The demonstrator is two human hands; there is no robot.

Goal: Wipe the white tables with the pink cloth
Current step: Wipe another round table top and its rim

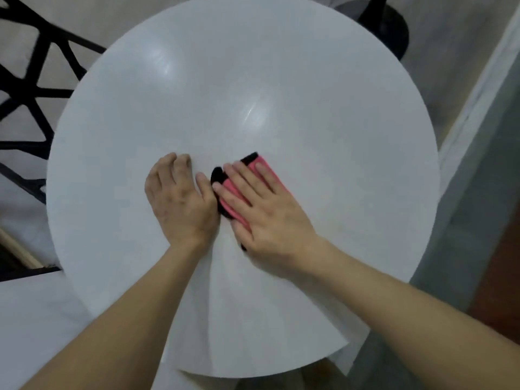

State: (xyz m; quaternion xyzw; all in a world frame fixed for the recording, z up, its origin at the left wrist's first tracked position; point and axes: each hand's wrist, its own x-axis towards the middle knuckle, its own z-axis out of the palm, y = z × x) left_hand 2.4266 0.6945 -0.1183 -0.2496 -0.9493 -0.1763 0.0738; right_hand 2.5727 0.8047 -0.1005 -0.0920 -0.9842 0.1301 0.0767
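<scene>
Mid-wipe on the round white worktop. Right hand pressed flat, fingers straight, on the folded pink cloth with black edging, front-centre. Left hand resting beside it (grip foreshortened; curled or not, cannot tell). Probably much surface left, plus other tables.

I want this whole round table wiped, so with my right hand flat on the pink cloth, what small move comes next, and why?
Probably slide the right hand with the pink cloth away from you, toward the far half of the white table. The cloth lies near the middle under flat fingers, and the left hand rests just beside it, blocking a leftward stroke.
</scene>
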